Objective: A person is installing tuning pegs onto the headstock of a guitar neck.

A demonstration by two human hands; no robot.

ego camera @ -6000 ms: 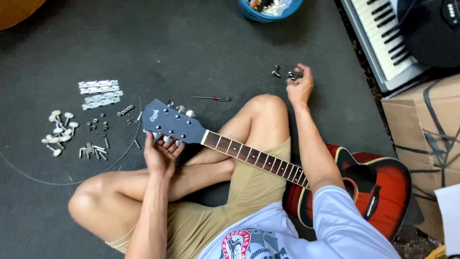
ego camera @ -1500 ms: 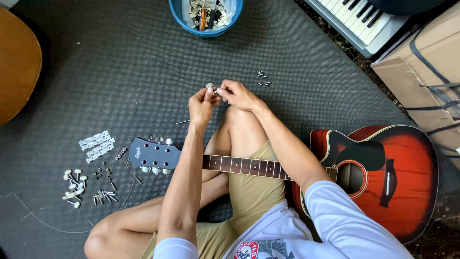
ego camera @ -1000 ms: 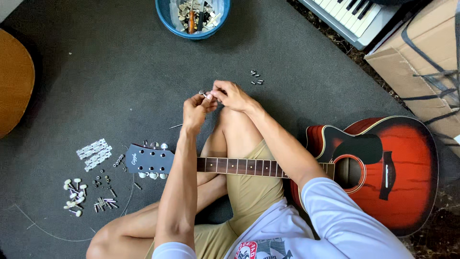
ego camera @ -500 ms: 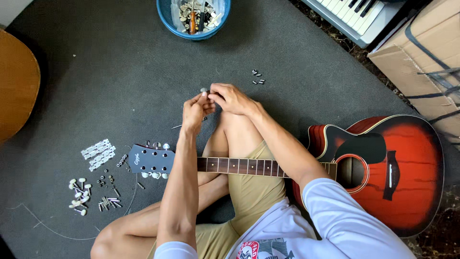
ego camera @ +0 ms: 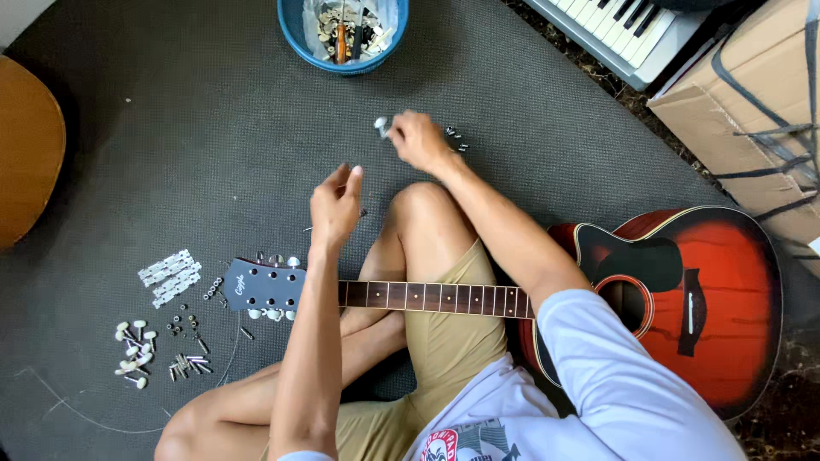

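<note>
- The small silvery part (ego camera: 382, 126) pinched at the fingertips of the right hand (ego camera: 418, 141) is too tiny to identify for certain; it is looking like a tuning peg, half covered by the fingers.
- A few more small metal bits (ego camera: 455, 139) are lying just beyond that hand, partly hidden by its knuckles.
- The left hand (ego camera: 335, 205) is hanging above the dark mat (ego camera: 171, 154) with fingers loosely curled and tips drawn together; whether anything is sitting between them cannot be told.
- The blue bowl (ego camera: 295, 26) of mixed hardware is being cut off by the top edge, as are the keyboard (ego camera: 632, 38) and the cardboard box (ego camera: 752, 111) at the upper right.
- The wooden object (ego camera: 30, 162) at the left edge is only partly showing.
- The acoustic guitar (ego camera: 683, 290) is lying across the person's lap, its body reaching toward the right edge, its neck partly covered by the left forearm and knee.
- The headstock (ego camera: 260, 286) is resting just below the left hand, pegs showing along both sides.
- Open mat is stretching between the hands and the bowl, and to the left of the headstock above the rows of pegs and screws (ego camera: 149, 346).
- The pinched part is sitting up and to the right of the left hand, the two hands being apart.
</note>
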